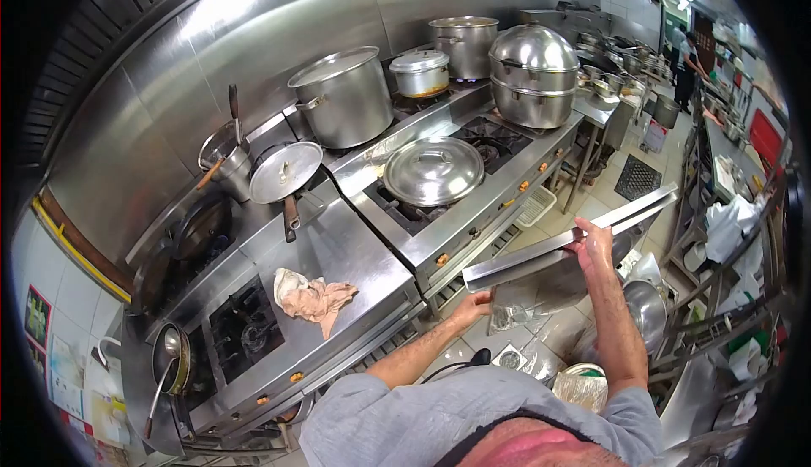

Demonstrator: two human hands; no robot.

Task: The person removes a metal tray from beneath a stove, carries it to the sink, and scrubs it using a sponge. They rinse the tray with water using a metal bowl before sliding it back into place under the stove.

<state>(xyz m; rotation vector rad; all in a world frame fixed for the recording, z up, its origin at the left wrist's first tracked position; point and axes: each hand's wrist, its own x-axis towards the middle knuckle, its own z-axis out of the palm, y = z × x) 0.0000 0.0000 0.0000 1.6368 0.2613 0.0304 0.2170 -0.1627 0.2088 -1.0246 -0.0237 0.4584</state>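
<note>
The long metal piece is silvery grey, and the shirt is plain grey. The crumpled cloth is pale peach-pink with an off-white part. The stove knobs are orange, the burner grate black. The small pot is silver with an orange-yellow stain low down; the pan handle is brown. The wall strip is yellow, the floor mat black with a grid pattern, the bag white.

Gas burners and a stockpot (a big one) show a commercial kitchen
</note>
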